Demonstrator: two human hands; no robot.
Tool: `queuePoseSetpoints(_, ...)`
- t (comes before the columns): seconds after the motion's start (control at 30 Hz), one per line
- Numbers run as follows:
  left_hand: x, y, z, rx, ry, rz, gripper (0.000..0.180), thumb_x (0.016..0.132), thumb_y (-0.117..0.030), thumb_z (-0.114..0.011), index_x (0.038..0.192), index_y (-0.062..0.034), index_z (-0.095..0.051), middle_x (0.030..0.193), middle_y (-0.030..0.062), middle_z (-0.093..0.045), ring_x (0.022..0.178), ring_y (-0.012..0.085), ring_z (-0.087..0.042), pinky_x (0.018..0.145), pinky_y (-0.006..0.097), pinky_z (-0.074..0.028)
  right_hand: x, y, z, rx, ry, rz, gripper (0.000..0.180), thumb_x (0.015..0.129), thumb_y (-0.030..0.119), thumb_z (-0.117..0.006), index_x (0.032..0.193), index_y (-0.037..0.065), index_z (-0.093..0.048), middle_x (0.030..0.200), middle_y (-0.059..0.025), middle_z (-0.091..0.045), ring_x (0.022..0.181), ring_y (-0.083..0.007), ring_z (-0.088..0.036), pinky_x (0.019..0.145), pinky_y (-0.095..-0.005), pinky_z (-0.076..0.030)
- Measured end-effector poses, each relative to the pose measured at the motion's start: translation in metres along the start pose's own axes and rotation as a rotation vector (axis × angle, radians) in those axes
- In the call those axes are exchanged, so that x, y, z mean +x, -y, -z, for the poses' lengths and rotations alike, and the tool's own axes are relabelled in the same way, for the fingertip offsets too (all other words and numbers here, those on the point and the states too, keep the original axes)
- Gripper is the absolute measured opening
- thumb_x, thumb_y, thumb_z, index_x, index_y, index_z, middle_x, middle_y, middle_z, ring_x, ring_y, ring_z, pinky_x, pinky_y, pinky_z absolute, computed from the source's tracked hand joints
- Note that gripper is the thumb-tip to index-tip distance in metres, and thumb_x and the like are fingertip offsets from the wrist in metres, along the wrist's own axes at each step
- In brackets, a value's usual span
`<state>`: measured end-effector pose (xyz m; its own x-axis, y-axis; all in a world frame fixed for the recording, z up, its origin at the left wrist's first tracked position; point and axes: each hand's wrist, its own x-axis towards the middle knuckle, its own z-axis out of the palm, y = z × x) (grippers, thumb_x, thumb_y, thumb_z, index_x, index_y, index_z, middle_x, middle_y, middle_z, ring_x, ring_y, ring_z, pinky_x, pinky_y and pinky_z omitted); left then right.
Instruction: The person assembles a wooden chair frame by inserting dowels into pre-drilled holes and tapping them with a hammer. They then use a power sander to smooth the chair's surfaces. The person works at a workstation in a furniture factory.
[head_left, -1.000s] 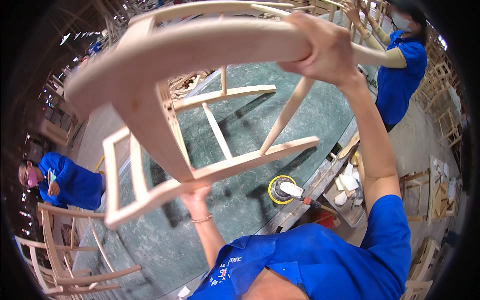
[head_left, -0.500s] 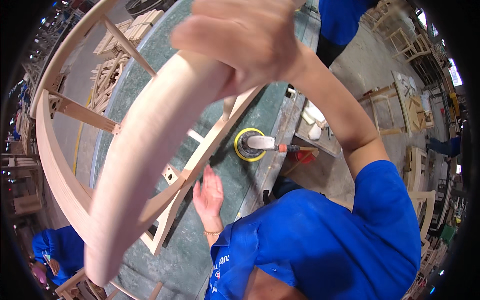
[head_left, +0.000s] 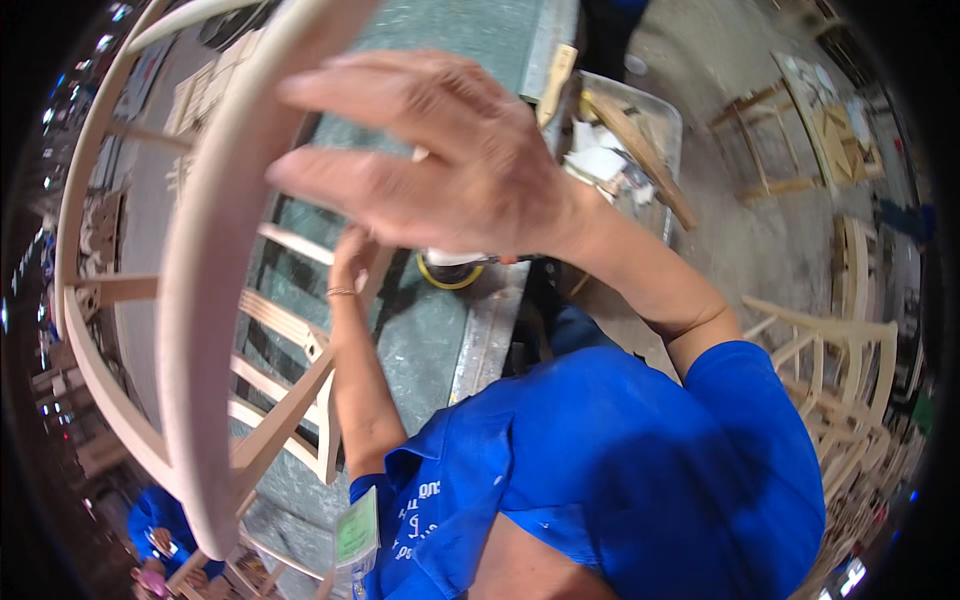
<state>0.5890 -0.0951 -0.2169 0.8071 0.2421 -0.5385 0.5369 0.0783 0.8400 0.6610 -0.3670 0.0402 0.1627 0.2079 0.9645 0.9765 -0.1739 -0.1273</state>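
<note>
A pale wooden chair frame [head_left: 205,290] with a long curved rail stands tilted over the green-topped table, close to me. My right hand [head_left: 450,155] is beside that rail, fingers spread and slightly blurred, fingertips at the rail's edge; I cannot tell if they touch. Lower down, my left hand [head_left: 352,258], wearing a bracelet, is closed around a straight member of the frame, its fingertips partly hidden. Behind my right hand, a round sander [head_left: 450,274] with a yellow rim lies on the table, mostly covered.
The table's worn metal edge [head_left: 490,335] runs alongside me. Beyond it, a plastic tub [head_left: 672,105] holds wood offcuts and white scraps. More chair frames [head_left: 850,345] stand at right. Wood pieces are stacked at upper left, and a person in blue [head_left: 160,525] is at lower left.
The chair frame has turned and shifted left. My right hand has loosened from the curved rail, fingers spreading. My left hand has moved from open beside the frame to a hold on it.
</note>
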Motion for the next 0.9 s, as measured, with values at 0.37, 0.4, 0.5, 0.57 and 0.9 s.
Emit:
queuePoseSetpoints(0.37,0.024,-0.030,-0.009,-0.097,0.021,0.297,0.028,0.085,-0.033,-0.073,0.102,-0.0113,-0.069,0.084,-0.0043,-0.064,0.076,0.0076,-0.059,0.066,0.025,-0.048,-0.285,-0.124,0.272,-0.210,-0.196,-1.461,0.017,0.086,0.013,-0.063,0.101,0.006,-0.068,0.092,-0.0055,-0.070,0.080,-0.0123,-0.066,0.068,-0.0271,-0.052)
queuePoseSetpoints(0.4,0.026,-0.028,-0.012,-0.100,0.040,0.310,0.028,0.084,-0.033,-0.074,0.101,-0.0116,-0.069,0.083,-0.0044,-0.063,0.075,0.0075,-0.058,0.066,0.025,-0.048,-0.305,-0.126,0.285,-0.304,-0.136,-1.497,0.019,0.085,0.016,-0.064,0.101,0.007,-0.068,0.094,-0.0072,-0.070,0.080,-0.0144,-0.067,0.068,-0.0285,-0.053)
queuePoseSetpoints(0.5,0.018,-0.025,-0.011,-0.072,-0.010,0.322,0.027,0.083,-0.034,-0.074,0.099,-0.0119,-0.070,0.081,-0.0042,-0.063,0.074,0.0076,-0.058,0.065,0.026,-0.048,-0.332,-0.126,0.290,-0.503,0.127,-1.598,0.027,0.081,0.022,-0.065,0.105,0.010,-0.067,0.101,-0.0113,-0.068,0.086,-0.0212,-0.067,0.072,-0.0337,-0.053)
queuePoseSetpoints(0.57,0.011,-0.024,-0.017,-0.051,0.000,0.281,0.029,0.084,-0.034,-0.074,0.101,-0.0111,-0.070,0.084,-0.0039,-0.063,0.077,0.0076,-0.058,0.068,0.025,-0.048,-0.340,-0.129,0.277,-0.625,0.324,-1.565,0.032,0.081,0.023,-0.065,0.111,0.011,-0.065,0.105,-0.0131,-0.066,0.091,-0.0266,-0.066,0.077,-0.0375,-0.052)
queuePoseSetpoints(0.9,-0.012,-0.026,-0.043,-0.011,-0.084,0.236,0.031,0.085,-0.029,-0.072,0.106,-0.0063,-0.068,0.091,-0.0010,-0.063,0.083,0.0083,-0.056,0.074,0.023,-0.045,-0.372,-0.164,0.216,-0.743,0.762,-1.466,0.060,0.074,0.022,-0.069,0.128,0.008,-0.046,0.113,-0.0236,-0.059,0.103,-0.0396,-0.059,0.086,-0.0475,-0.048)
